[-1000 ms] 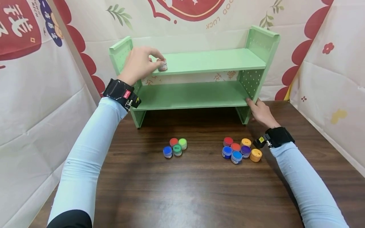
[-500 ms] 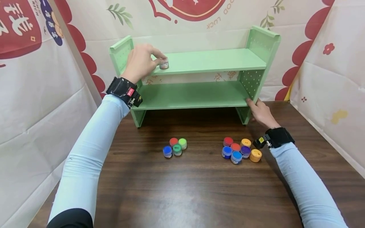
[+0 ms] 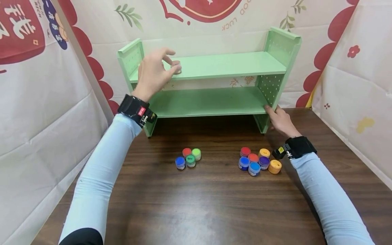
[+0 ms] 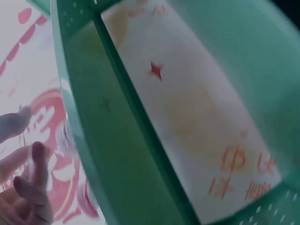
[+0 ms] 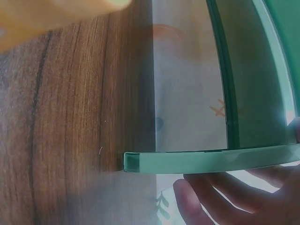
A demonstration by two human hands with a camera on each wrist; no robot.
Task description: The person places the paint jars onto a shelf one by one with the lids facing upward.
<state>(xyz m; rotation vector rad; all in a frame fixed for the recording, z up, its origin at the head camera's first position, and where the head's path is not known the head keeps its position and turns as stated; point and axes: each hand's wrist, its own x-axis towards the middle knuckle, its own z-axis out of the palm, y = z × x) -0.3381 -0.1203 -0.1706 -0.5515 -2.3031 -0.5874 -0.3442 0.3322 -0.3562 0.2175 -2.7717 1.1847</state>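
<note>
Rightward from edgeside jar (image 3: 176,63), long shelf (image 3: 226,64) span

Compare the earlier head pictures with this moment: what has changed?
The left hand has shifted slightly right, parted its fingers and let go of the small jar, now on the upper shelf near its front edge. Unchanged: the right hand gripping the side panel, and the groups of four jars and seven jars on the table.
</note>
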